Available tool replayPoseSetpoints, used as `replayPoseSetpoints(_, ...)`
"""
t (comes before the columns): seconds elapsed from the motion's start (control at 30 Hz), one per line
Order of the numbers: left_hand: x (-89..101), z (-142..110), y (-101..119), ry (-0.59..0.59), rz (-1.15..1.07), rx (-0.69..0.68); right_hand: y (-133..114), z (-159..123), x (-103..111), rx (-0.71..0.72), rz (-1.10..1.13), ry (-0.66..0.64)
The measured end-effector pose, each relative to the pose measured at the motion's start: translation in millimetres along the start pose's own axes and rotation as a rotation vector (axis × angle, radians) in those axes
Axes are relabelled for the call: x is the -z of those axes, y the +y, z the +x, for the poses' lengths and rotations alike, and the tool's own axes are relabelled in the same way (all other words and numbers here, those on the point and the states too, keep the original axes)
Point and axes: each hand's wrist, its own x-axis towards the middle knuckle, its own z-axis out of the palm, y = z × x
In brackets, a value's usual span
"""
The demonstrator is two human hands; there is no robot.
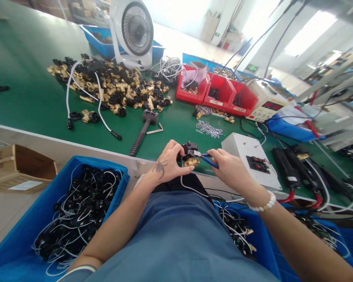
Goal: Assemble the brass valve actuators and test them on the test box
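Head view, hands (172,161) between hammer (142,134) and box (241,149), apparently clips (209,129) beyond

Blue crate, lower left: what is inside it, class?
Black parts with white cables lie heaped there; whatever lies beneath the heap is covered, and the left forearm may hide more.

Blue-handled pliers (208,161) in the right hand (231,167)

A: Specimen?
B: One assembly (189,147): black housing uppermost, yellow brass fitting (191,162) below, held at the front edge of the green bench (176,129).
A: Cable (191,189)?
B: Pale, thin. Drops beneath the brass, then curves right. Joint hidden.
A: Pliers (208,159)?
B: Blue handles, metal nose pointing left, tip at the housing. Jaw gap too small to read.
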Motion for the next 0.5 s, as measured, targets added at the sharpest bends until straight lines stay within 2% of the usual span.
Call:
replayPoseSetpoints(0.03,0.2,0.2,0.0,-0.001,0.0,0.001,0.9,0.8,1.5,-0.016,0.013,0.061)
replayPoseSetpoints(0.13,0.7,1.3,0.8,-0.005,0.007,-0.002,3.2,2.0,3.8,-0.127,0.131,0.517)
replayPoseSetpoints(0.17,0.8,1.8,1.2,-0.007,0.009,-0.004,3.2,1.6,2.9,-0.152,0.157,0.612)
replayPoseSetpoints(0.2,0.9,2.3,1.6,-0.009,0.012,-0.008,2.8,1.0,1.4,-0.155,0.16,0.613)
replayPoseSetpoints(0.23,1.2,2.7,2.0,-0.012,0.015,-0.011,2.3,0.3,-0.1,-0.136,0.144,0.516)
replayPoseSetpoints(0.3,1.7,3.1,2.4,-0.012,0.019,-0.016,1.9,-0.6,-1.0,-0.059,0.079,0.161)
replayPoseSetpoints(0.33,1.9,3.1,2.3,-0.011,0.021,-0.017,2.4,-0.6,0.3,-0.035,0.049,0.028)
replayPoseSetpoints(0.37,2.0,3.0,2.1,-0.008,0.022,-0.017,3.4,-0.3,2.9,-0.033,0.033,-0.014)
replayPoseSetpoints(0.4,2.0,2.8,1.8,-0.006,0.024,-0.017,4.7,0.2,6.2,-0.047,0.04,0.042)
replayPoseSetpoints(0.43,1.9,2.7,1.6,-0.004,0.025,-0.018,6.0,0.7,9.6,-0.067,0.074,0.165)
replayPoseSetpoints(0.5,1.5,2.8,1.3,-0.005,0.027,-0.021,7.3,1.4,13.2,-0.138,0.166,0.502)
